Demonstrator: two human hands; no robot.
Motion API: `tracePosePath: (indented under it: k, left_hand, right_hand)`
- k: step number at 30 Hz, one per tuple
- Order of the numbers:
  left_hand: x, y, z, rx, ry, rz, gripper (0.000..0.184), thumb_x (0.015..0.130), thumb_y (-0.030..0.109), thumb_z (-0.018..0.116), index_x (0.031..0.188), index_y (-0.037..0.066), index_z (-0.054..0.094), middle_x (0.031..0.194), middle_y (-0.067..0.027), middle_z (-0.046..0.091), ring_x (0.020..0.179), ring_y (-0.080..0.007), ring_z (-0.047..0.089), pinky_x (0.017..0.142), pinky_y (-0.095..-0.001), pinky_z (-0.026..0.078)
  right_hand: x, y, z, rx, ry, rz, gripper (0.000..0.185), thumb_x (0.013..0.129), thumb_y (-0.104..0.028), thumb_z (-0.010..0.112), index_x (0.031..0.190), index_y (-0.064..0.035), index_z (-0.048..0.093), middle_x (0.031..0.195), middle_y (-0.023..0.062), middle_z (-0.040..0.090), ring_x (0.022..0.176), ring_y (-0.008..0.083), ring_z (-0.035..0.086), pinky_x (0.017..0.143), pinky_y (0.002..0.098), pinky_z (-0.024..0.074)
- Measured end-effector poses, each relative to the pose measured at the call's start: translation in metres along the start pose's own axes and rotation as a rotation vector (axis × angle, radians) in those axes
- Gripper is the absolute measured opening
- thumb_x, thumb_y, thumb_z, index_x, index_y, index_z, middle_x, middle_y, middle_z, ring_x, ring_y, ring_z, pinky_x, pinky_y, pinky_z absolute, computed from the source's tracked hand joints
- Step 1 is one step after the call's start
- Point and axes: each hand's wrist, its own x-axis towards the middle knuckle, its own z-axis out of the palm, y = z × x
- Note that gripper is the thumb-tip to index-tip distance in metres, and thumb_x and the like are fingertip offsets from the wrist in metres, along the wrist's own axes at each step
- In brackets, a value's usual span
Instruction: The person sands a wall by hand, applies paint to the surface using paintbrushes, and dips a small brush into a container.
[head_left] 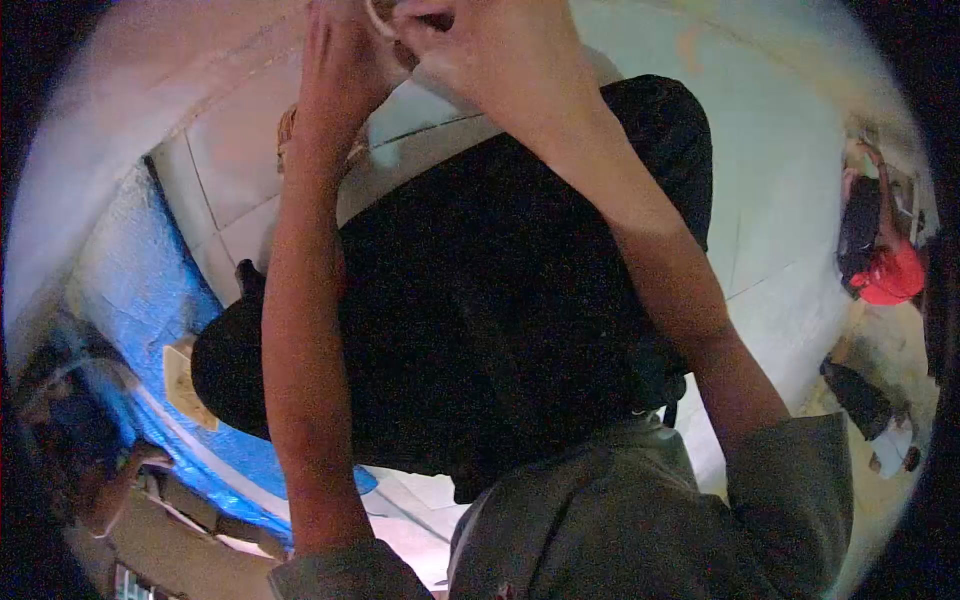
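At the top edge of the view, my left hand (345, 45) and my right hand (465, 45) are close together, both partly cut off by the frame. A pale, thin curved strip (381, 18) shows between them; its kind cannot be made out. My right hand's fingers are bent in a pinch beside this strip. On my left hand, the fingers point up out of view, and what they hold is hidden. Behind my left wrist, a yellow-brown banded object (287, 130) sits on the tiled floor, mostly covered by the arm.
My legs in black trousers (480, 300) fold across the pale tiled floor (770, 200). To the left lies a blue tarp (150, 270) with a light tan block (188, 390) by my knee. Another person (75, 440) is at lower left. Two more people (888, 270) are at far right.
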Motion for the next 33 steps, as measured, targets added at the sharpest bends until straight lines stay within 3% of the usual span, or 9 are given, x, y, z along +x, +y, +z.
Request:
tracePosePath:
  k: [3, 8, 10, 16, 20, 23, 26, 31, 33]
  left_hand:
    - [-0.012, 0.007, -0.005, -0.171, 0.034, -0.207, 0.077, 0.060, 0.009, 0.078, 0.129, 0.005, 0.044, 0.118, -0.0156, 0.056, 0.105, -0.0346, 0.059, 0.089, -0.0428, 0.049]
    - [0.016, 0.039, -0.023, -0.130, -0.146, -0.349, 0.082, 0.061, 0.011, 0.078, 0.132, 0.005, 0.038, 0.121, -0.0167, 0.054, 0.111, -0.0373, 0.055, 0.093, -0.0446, 0.046]
    - [0.015, 0.026, -0.020, -0.114, -0.195, -0.375, 0.083, 0.061, 0.012, 0.078, 0.132, 0.005, 0.036, 0.122, -0.0170, 0.053, 0.112, -0.0380, 0.054, 0.094, -0.0451, 0.046]
    - [-0.007, 0.019, 0.004, -0.203, 0.062, -0.181, 0.054, 0.059, 0.016, 0.076, 0.111, 0.008, 0.061, 0.118, -0.0181, 0.055, 0.108, -0.0373, 0.054, 0.092, -0.0433, 0.045]
    - [0.003, 0.027, -0.017, -0.086, -0.027, -0.108, 0.070, 0.062, 0.018, 0.074, 0.126, 0.004, 0.048, 0.121, -0.0198, 0.051, 0.108, -0.0401, 0.051, 0.091, -0.0469, 0.043]
    - [0.008, 0.032, -0.019, -0.026, -0.143, -0.212, 0.069, 0.062, 0.015, 0.072, 0.126, 0.005, 0.047, 0.119, -0.0183, 0.051, 0.106, -0.0396, 0.052, 0.090, -0.0468, 0.043]
    - [0.014, 0.038, -0.020, -0.206, -0.182, -0.331, 0.065, 0.059, 0.010, 0.071, 0.120, 0.005, 0.051, 0.119, -0.0180, 0.052, 0.106, -0.0389, 0.051, 0.091, -0.0456, 0.043]
    - [0.017, 0.033, -0.014, -0.214, -0.047, -0.143, 0.064, 0.055, 0.005, 0.070, 0.116, 0.005, 0.053, 0.120, -0.0184, 0.051, 0.112, -0.0393, 0.049, 0.093, -0.0466, 0.042]
    - [0.017, 0.032, -0.018, -0.205, -0.065, -0.115, 0.064, 0.056, 0.006, 0.071, 0.117, 0.005, 0.052, 0.122, -0.0184, 0.050, 0.112, -0.0396, 0.049, 0.094, -0.0473, 0.042]
  right_hand:
    - [0.000, -0.006, -0.007, 0.039, 0.005, 0.066, 0.015, 0.077, -0.012, 0.068, 0.076, 0.0026, 0.065, 0.060, 0.0175, 0.057, 0.054, 0.0306, 0.058, 0.053, 0.0384, 0.0488]
    - [-0.004, -0.007, -0.009, -0.004, 0.377, -0.088, 0.014, 0.074, -0.012, 0.070, 0.073, 0.0011, 0.064, 0.057, 0.0134, 0.056, 0.052, 0.0293, 0.058, 0.052, 0.0375, 0.0482]
    - [0.004, -0.002, -0.030, 0.167, -0.042, 0.279, 0.014, 0.073, -0.012, 0.070, 0.078, -0.0003, 0.063, 0.063, 0.0135, 0.058, 0.059, 0.0289, 0.059, 0.054, 0.0399, 0.0484]
    - [-0.015, 0.005, 0.002, -0.016, 0.261, -0.154, 0.014, 0.073, -0.012, 0.069, 0.079, -0.0010, 0.062, 0.067, 0.0156, 0.058, 0.066, 0.0288, 0.060, 0.058, 0.0406, 0.0478]
    - [-0.001, 0.019, -0.010, -0.130, 0.141, 0.026, 0.015, 0.077, -0.011, 0.067, 0.081, -0.0009, 0.057, 0.071, 0.0143, 0.059, 0.066, 0.0296, 0.059, 0.060, 0.0402, 0.0473]
    - [0.003, 0.026, -0.020, 0.108, -0.076, 0.110, 0.016, 0.081, -0.012, 0.066, 0.084, -0.0009, 0.055, 0.082, 0.0143, 0.060, 0.069, 0.0302, 0.058, 0.062, 0.0407, 0.0468]
    - [-0.004, 0.035, -0.004, 0.301, 0.259, -0.191, 0.017, 0.084, -0.013, 0.065, 0.084, 0.0004, 0.055, 0.085, 0.0136, 0.060, 0.070, 0.0296, 0.057, 0.064, 0.0403, 0.0460]
    - [0.000, 0.038, 0.029, 0.986, -0.070, -0.040, 0.018, 0.084, -0.015, 0.065, 0.083, 0.0008, 0.057, 0.084, 0.0142, 0.061, 0.075, 0.0281, 0.058, 0.070, 0.0397, 0.0466]
    - [0.003, 0.024, 0.002, 0.448, -0.082, 0.055, 0.017, 0.085, -0.016, 0.063, 0.084, 0.0002, 0.059, 0.084, 0.0146, 0.061, 0.077, 0.0281, 0.058, 0.072, 0.0397, 0.0470]
